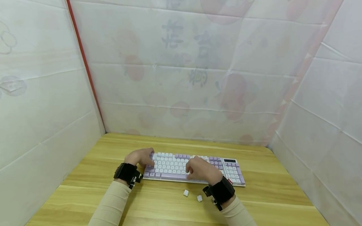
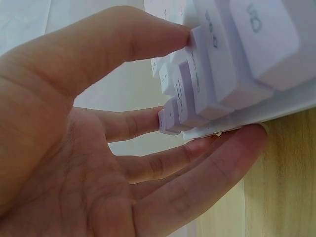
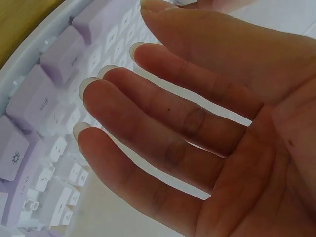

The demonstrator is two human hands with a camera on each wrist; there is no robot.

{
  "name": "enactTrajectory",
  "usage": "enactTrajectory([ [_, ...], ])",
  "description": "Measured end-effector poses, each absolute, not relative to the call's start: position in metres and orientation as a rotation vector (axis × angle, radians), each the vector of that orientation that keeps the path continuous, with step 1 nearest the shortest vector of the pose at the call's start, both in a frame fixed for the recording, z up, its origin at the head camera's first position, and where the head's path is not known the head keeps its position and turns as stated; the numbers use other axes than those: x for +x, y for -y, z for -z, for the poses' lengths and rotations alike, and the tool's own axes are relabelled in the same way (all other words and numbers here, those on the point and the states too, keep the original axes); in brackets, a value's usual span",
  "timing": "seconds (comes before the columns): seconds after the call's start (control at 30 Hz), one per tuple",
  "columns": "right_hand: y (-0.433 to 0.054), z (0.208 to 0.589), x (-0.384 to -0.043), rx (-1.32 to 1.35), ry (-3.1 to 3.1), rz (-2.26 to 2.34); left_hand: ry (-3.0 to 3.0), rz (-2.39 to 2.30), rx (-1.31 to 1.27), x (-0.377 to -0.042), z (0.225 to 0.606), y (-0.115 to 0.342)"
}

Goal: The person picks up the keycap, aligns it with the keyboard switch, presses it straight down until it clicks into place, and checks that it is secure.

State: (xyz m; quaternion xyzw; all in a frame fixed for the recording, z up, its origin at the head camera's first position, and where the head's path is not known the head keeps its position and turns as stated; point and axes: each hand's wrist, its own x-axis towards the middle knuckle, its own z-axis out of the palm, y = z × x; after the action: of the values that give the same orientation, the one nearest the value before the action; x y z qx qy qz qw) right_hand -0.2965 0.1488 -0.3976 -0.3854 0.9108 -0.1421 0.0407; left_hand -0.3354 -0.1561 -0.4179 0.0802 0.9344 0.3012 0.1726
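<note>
A white and purple keyboard lies on the table. My left hand grips its left end. In the left wrist view the thumb rests on the purple keys, and the other fingers are along the edge and underside. Above the keys right of the middle is my right hand. In the right wrist view its fingers are loosely bent over the keys, apart from the thumb, with nothing seen between them. A bare key switch shows among the keys.
Two loose white keycaps, a left keycap and a right keycap, lie on the wooden table in front of the keyboard. A small dark display sits at the keyboard's upper right. Pale sheet walls enclose the table.
</note>
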Motion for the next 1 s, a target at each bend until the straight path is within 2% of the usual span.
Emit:
enactTrajectory([
  [0.4, -0.140, 0.395, -0.276, -1.263, -2.757, 0.412, -2.682, -0.785, 0.223, -0.329, 0.418, 0.160],
  [1.0, -0.125, 0.400, -0.273, -1.228, -2.681, 0.356, -2.676, -0.807, 0.239, -0.327, 0.412, 0.164],
])
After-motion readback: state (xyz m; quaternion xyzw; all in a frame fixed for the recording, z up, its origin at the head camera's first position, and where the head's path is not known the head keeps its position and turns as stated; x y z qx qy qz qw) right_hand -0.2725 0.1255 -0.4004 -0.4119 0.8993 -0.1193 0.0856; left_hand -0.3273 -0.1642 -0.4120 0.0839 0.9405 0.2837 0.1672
